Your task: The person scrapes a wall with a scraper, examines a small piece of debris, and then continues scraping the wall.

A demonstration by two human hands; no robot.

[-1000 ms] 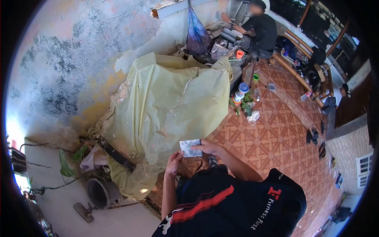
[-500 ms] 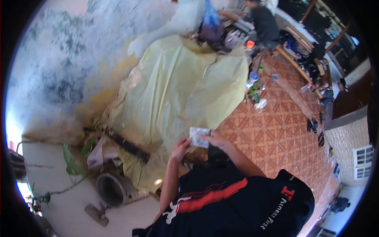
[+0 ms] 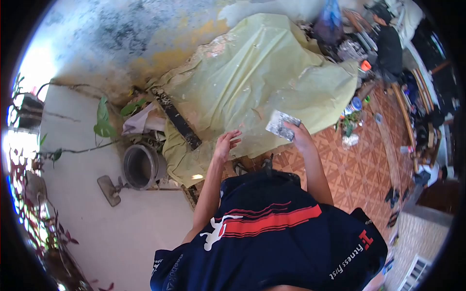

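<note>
- Right hand (image 3: 300, 137): raised in front of the body; fingers grasping a flat grey-white rectangular piece (image 3: 281, 124) by its lower right edge.
- Flat grey-white rectangular piece: speckled face, tilted, held in the air above the near edge of the yellow plastic sheet (image 3: 262, 72); what it is made of cannot be told.
- Left hand (image 3: 226, 143): fingers released and spread, holding nothing, over the lower edge of the yellow plastic sheet, well apart from the held piece.
- Yellow plastic sheet: crumpled and stained, draped over a bulky heap against the weathered wall (image 3: 116, 34).
- Black bar (image 3: 177, 119): lies slanted on the sheet's left edge.
- Round metal pot (image 3: 138, 166): on the pale concrete floor (image 3: 97, 233), just left of the sheet.
- Green leaf plant (image 3: 102, 119): beside the wall, above the pot.
- Patterned tile floor (image 3: 361, 172): right of the sheet; a blue-capped bottle (image 3: 356, 103) stands on it.
- Another person (image 3: 389, 42): dark top, at the far upper right, near an orange cup (image 3: 365, 65).
</note>
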